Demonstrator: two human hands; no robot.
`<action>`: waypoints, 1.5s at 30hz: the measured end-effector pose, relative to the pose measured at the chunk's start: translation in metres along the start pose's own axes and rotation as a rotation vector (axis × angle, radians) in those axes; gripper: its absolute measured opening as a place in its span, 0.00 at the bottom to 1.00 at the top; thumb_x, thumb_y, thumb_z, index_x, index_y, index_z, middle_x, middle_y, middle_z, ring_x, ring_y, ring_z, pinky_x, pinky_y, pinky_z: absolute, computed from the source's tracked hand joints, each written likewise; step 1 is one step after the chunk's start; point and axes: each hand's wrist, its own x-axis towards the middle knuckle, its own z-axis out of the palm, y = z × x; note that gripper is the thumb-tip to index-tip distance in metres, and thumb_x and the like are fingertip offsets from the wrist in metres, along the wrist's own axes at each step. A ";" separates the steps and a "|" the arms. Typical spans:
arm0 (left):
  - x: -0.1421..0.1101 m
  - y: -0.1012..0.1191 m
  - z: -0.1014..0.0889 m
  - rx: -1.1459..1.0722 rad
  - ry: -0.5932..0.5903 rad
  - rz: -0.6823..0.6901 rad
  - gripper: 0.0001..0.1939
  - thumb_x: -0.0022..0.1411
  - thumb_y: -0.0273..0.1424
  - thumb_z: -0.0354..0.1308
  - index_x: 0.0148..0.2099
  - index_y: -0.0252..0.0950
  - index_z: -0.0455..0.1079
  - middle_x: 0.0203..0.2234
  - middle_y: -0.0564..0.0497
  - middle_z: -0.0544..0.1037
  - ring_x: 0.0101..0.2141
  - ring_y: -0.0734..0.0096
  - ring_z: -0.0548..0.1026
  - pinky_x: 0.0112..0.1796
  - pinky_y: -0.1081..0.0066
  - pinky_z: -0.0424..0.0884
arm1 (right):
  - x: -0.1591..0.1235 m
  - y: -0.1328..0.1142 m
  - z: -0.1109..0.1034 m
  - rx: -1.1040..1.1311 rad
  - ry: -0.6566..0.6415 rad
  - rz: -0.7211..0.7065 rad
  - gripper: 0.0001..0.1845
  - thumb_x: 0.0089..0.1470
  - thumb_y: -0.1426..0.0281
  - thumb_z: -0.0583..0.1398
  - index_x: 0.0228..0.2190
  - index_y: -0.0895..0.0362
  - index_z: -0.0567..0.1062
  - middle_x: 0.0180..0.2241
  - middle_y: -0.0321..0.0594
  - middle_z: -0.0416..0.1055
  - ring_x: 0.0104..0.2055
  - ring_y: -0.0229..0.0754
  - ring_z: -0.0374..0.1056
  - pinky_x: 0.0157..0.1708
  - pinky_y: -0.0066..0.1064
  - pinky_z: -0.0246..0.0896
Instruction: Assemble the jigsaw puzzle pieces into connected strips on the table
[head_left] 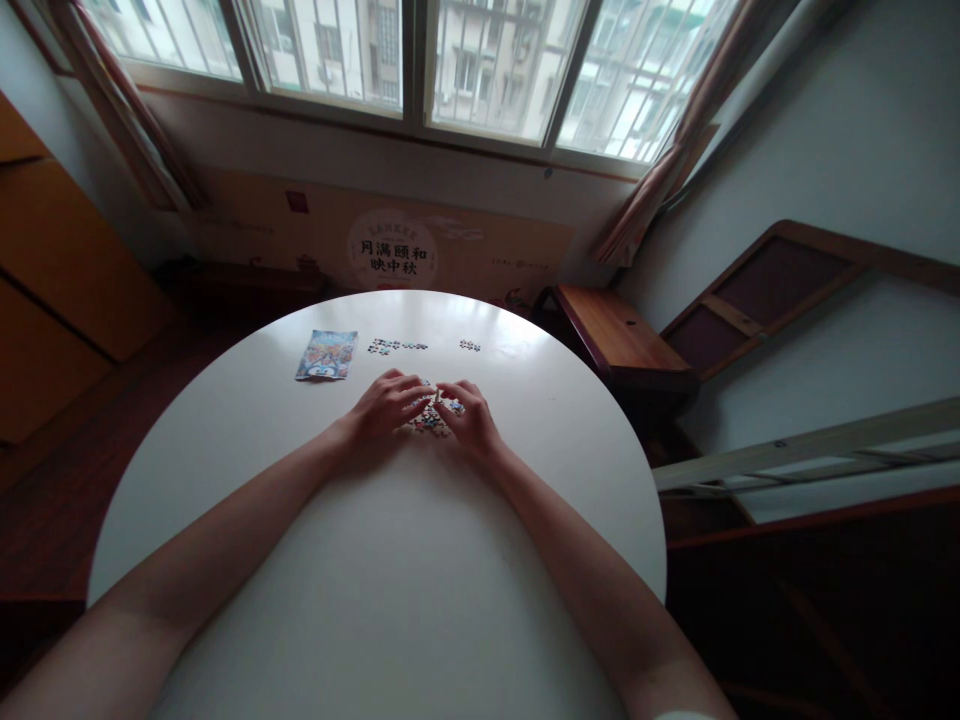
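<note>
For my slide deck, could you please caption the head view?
Left hand and right hand at a jigsaw-piece pile on a white table.

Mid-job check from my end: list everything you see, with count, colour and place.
Heaped puzzle pieces: uncounted, multicoloured, between the hands
Far-left pieces: uncounted, multicoloured, right of packet
Far-right pieces: uncounted, multicoloured, table's far side
Packet: one, mostly blue and orange, table's far left
Round table: one, white, centre
Window: one, grey-framed, far wall
Curtains: two, pinkish-brown, beside window
Printed board: one, tan, below window
Bench: one, reddish-brown, right
Cabinet: one, orange-brown, left
Rail: one, pale, right
Floor: one, dark red, lower left
Left hand: one, bare, left of heap
Right hand: one, bare, right of heap
</note>
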 end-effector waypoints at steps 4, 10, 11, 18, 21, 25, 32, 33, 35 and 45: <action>-0.001 -0.001 0.001 -0.015 -0.016 -0.017 0.11 0.68 0.32 0.48 0.46 0.37 0.70 0.32 0.50 0.76 0.30 0.73 0.72 0.37 0.69 0.63 | 0.000 0.002 0.003 0.012 -0.005 0.007 0.14 0.54 0.73 0.61 0.44 0.54 0.75 0.35 0.40 0.73 0.41 0.43 0.66 0.44 0.36 0.63; -0.002 -0.002 0.002 -0.047 -0.013 -0.038 0.11 0.67 0.33 0.49 0.45 0.37 0.71 0.32 0.50 0.76 0.30 0.73 0.72 0.37 0.69 0.63 | 0.000 0.004 0.005 0.017 -0.015 0.014 0.14 0.53 0.73 0.61 0.44 0.54 0.75 0.36 0.39 0.74 0.41 0.43 0.65 0.45 0.36 0.62; -0.003 -0.003 0.002 -0.049 -0.016 -0.040 0.11 0.67 0.33 0.49 0.45 0.37 0.71 0.32 0.50 0.76 0.30 0.73 0.72 0.37 0.69 0.63 | 0.000 0.004 0.005 0.017 -0.021 0.015 0.14 0.53 0.73 0.61 0.44 0.54 0.75 0.36 0.39 0.74 0.41 0.43 0.65 0.45 0.36 0.62; -0.006 -0.005 0.005 -0.076 0.000 -0.048 0.11 0.67 0.32 0.49 0.46 0.37 0.70 0.33 0.50 0.76 0.30 0.73 0.72 0.37 0.69 0.64 | 0.001 0.005 0.007 0.017 -0.047 0.017 0.14 0.53 0.74 0.61 0.43 0.55 0.75 0.37 0.40 0.74 0.41 0.42 0.66 0.45 0.35 0.61; -0.008 -0.006 0.006 -0.099 0.004 -0.073 0.10 0.67 0.33 0.50 0.46 0.38 0.70 0.33 0.50 0.76 0.31 0.72 0.73 0.37 0.68 0.65 | 0.001 0.006 0.009 0.016 -0.056 0.016 0.13 0.53 0.73 0.61 0.43 0.55 0.75 0.37 0.40 0.74 0.41 0.42 0.66 0.45 0.35 0.61; -0.010 -0.008 0.005 -0.108 0.017 -0.090 0.09 0.65 0.31 0.51 0.45 0.38 0.70 0.33 0.50 0.76 0.31 0.71 0.73 0.37 0.66 0.65 | 0.001 0.007 0.011 0.019 -0.056 0.026 0.14 0.53 0.72 0.62 0.43 0.54 0.75 0.36 0.40 0.74 0.41 0.43 0.66 0.45 0.35 0.61; -0.012 -0.008 0.002 -0.137 -0.009 -0.122 0.08 0.64 0.31 0.52 0.43 0.38 0.70 0.32 0.50 0.76 0.32 0.69 0.73 0.37 0.66 0.66 | -0.001 0.009 0.013 0.034 -0.054 0.040 0.15 0.53 0.71 0.63 0.44 0.54 0.76 0.36 0.40 0.73 0.42 0.43 0.65 0.45 0.35 0.61; -0.013 -0.009 0.002 -0.139 -0.014 -0.121 0.08 0.64 0.31 0.52 0.43 0.38 0.70 0.32 0.49 0.76 0.32 0.69 0.73 0.37 0.66 0.66 | -0.001 0.009 0.014 0.038 -0.053 0.040 0.15 0.53 0.71 0.63 0.44 0.54 0.76 0.36 0.40 0.73 0.42 0.43 0.65 0.45 0.34 0.61; -0.014 -0.009 0.003 -0.143 -0.022 -0.124 0.07 0.64 0.31 0.53 0.42 0.38 0.71 0.32 0.49 0.76 0.31 0.69 0.73 0.37 0.66 0.66 | -0.002 0.009 0.014 0.047 -0.053 0.039 0.14 0.53 0.71 0.63 0.43 0.55 0.76 0.35 0.40 0.73 0.41 0.43 0.66 0.45 0.34 0.61; -0.016 -0.007 0.004 -0.156 -0.027 -0.132 0.07 0.64 0.31 0.53 0.40 0.38 0.72 0.31 0.50 0.76 0.30 0.71 0.72 0.37 0.66 0.65 | -0.004 0.011 0.016 0.061 -0.075 0.053 0.15 0.53 0.69 0.63 0.44 0.55 0.76 0.35 0.40 0.73 0.41 0.42 0.66 0.45 0.34 0.61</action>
